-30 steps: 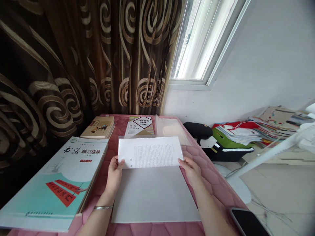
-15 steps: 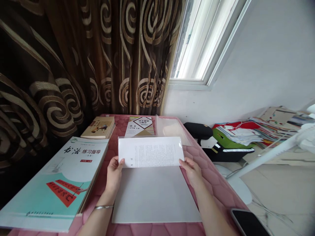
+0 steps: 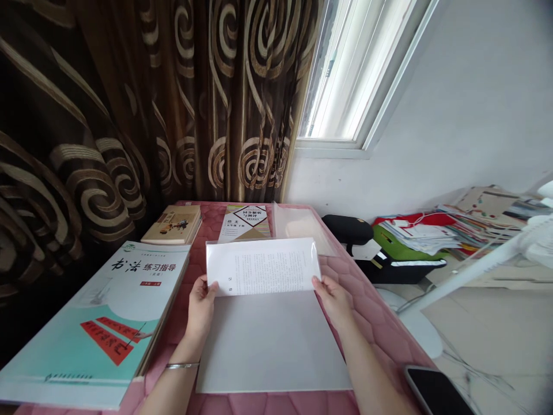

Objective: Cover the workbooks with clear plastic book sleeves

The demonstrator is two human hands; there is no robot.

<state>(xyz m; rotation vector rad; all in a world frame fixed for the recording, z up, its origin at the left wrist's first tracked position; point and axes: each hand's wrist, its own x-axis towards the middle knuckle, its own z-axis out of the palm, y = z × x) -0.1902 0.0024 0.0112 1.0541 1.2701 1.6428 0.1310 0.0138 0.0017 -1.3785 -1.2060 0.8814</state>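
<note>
Between my two hands a printed sheet in clear plastic [image 3: 263,268] is held up, its lines of text running sideways. My left hand [image 3: 201,302] pinches its lower left corner, thumb on top. At the lower right corner, my right hand [image 3: 333,298] grips it the same way. Below and nearer to me a large plain whitish sheet [image 3: 274,346] lies flat; whether it joins the printed one cannot be seen. Just beyond the held sheet lies a book with a diamond on its cover [image 3: 246,222]. A clear plastic cover [image 3: 298,225] rests to its right.
On the left of the pink quilted tabletop [image 3: 367,328] lies a stack of books with a teal cover [image 3: 103,311], with a small tan book stack [image 3: 173,223] behind. A phone [image 3: 436,392] is at the near right. Beyond the right edge stands a white lamp [image 3: 470,268].
The printed sheet has tilted slightly, and its right side has shifted a little to the left with my right hand. Both hands keep their hold.
</note>
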